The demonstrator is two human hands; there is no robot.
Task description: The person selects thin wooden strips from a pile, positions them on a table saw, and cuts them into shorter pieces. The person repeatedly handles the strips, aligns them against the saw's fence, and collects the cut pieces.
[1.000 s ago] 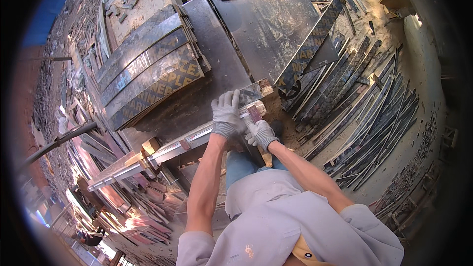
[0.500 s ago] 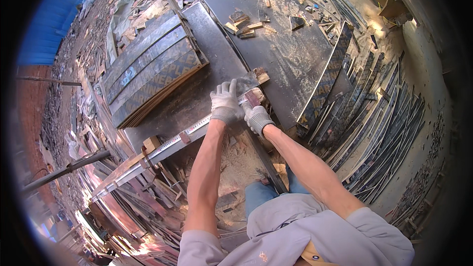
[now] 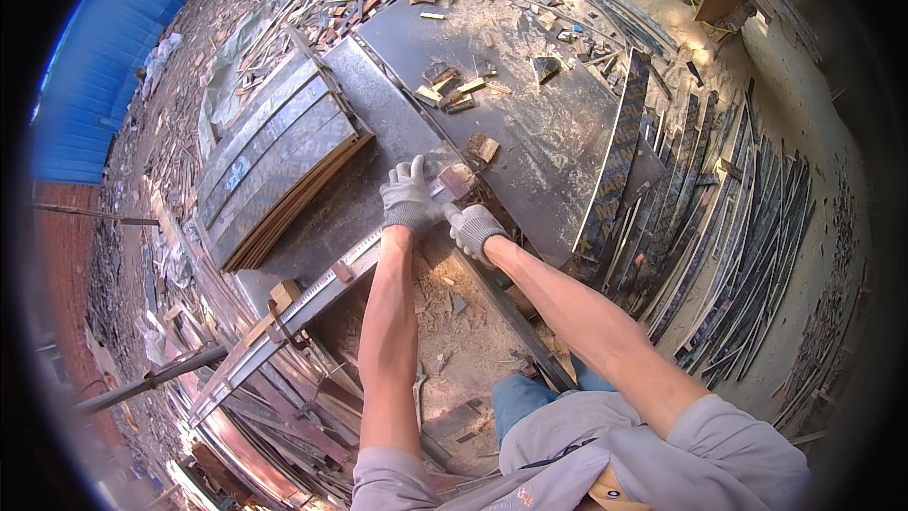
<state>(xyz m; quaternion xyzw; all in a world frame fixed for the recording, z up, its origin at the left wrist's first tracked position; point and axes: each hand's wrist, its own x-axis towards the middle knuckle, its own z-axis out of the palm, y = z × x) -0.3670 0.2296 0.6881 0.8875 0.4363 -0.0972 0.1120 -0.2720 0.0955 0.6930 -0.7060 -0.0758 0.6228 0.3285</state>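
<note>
— What lies at far left?
— A stack of dark boards (image 3: pixel 274 170) on the saw table (image 3: pixel 378 132).
— And the hands?
— The gloved left hand (image 3: pixel 409 195) presses flat on a small wooden block (image 3: pixel 456 179), fingers spread; the gloved right hand (image 3: pixel 476 229), curled, sits just right and nearer, touching the block's near edge.

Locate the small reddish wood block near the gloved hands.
In the head view, the wood block lies centre frame on the grey table, between left hand and right hand.
</note>
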